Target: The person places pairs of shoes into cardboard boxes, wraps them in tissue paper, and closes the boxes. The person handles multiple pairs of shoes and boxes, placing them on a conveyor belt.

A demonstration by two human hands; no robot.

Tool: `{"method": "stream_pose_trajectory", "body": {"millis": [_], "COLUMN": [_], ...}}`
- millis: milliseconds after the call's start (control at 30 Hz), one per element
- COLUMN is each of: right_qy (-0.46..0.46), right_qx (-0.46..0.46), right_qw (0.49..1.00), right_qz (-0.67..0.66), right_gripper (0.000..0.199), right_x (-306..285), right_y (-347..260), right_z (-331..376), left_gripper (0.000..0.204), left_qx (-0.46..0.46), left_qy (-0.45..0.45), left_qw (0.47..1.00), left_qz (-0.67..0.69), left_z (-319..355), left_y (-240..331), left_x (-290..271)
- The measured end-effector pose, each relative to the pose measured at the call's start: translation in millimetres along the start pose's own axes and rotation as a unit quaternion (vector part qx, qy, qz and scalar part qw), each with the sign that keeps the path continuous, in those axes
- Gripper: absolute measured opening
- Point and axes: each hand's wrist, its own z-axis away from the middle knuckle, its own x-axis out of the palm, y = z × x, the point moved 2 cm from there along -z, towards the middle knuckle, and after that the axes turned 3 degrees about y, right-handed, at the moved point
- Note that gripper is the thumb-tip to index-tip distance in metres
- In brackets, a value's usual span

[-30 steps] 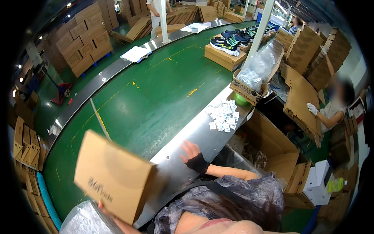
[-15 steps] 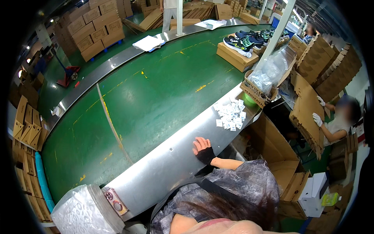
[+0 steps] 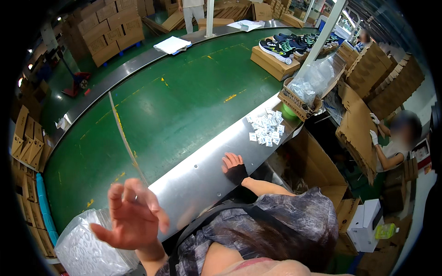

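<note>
My left hand is raised with a ring on one finger. Its fingers are apart and slightly bent, and it holds nothing. Below and beside it is a stack of clear plastic bags or sheets. My right hand, in a black fingerless glove, lies flat on the metal ledge with its fingers stretched out. A loose pile of small white sachets lies farther along the ledge, apart from that hand.
Beyond the ledge runs a green conveyor belt. Sneakers stand on a cardboard box at the far right. Near a white post is a box of clear plastic bags. A co-worker's gloved hands hold a cardboard sheet.
My left hand has come up into view from below and now covers the spot where a phone-like object lay. My right hand has stayed on the ledge. The view has shifted slightly.
</note>
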Motion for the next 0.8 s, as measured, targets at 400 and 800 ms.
{"method": "stream_pose_trajectory", "body": {"millis": [400, 800], "right_qy": [0.005, 0.006], "right_qx": [0.005, -0.003], "right_qw": [1.000, 1.000], "right_qz": [-0.020, -0.017], "right_gripper": [0.032, 0.033], "right_x": [4.4, -1.0], "right_y": [-5.5, -1.6], "right_z": [-0.2, -6.2], "left_gripper": [0.063, 0.063], "left_qx": [-0.084, 0.016], "left_qy": [-0.159, -0.041], "left_qw": [0.972, 0.973], "left_qz": [0.149, 0.227], "left_z": [-39.2, -51.6], "left_y": [-14.0, -43.1], "left_x": [52.0, 60.8]}}
